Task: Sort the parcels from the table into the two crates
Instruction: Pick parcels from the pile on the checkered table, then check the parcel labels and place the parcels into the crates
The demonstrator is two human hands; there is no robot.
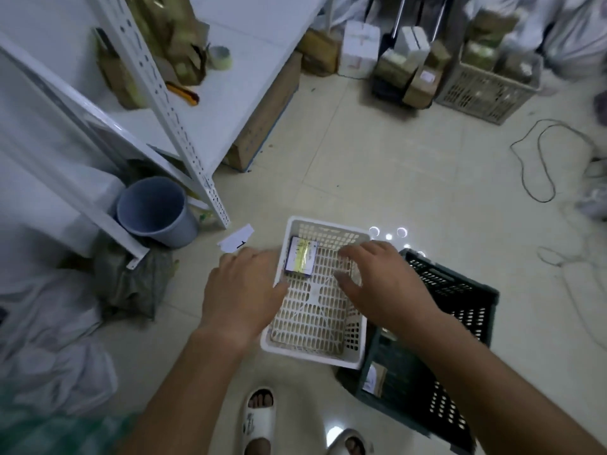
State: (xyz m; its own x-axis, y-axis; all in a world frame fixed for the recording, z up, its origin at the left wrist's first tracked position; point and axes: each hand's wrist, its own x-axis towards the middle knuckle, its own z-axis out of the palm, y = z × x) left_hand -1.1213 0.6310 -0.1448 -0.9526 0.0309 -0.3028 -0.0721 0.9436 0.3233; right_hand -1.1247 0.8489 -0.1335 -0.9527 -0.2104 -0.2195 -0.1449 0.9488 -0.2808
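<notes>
A small blue-edged parcel with yellow tape [301, 259] lies in the white slotted plastic crate's [313, 351] far-left corner, between my relaxed, empty left hand [241, 285] and right hand [381, 282].

perforated white plastic crate [315, 348], glossy floor tiles [394, 178]

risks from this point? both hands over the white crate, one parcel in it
1. The white crate overlaps the rim of the dark crate; a push from the left hand or right hand could probably tip or slide it.
2. The small parcel sits loose in a far corner and may slide if the crate moves.
3. The cable on the floor and the crates near the feet look like a trip hazard.
</notes>
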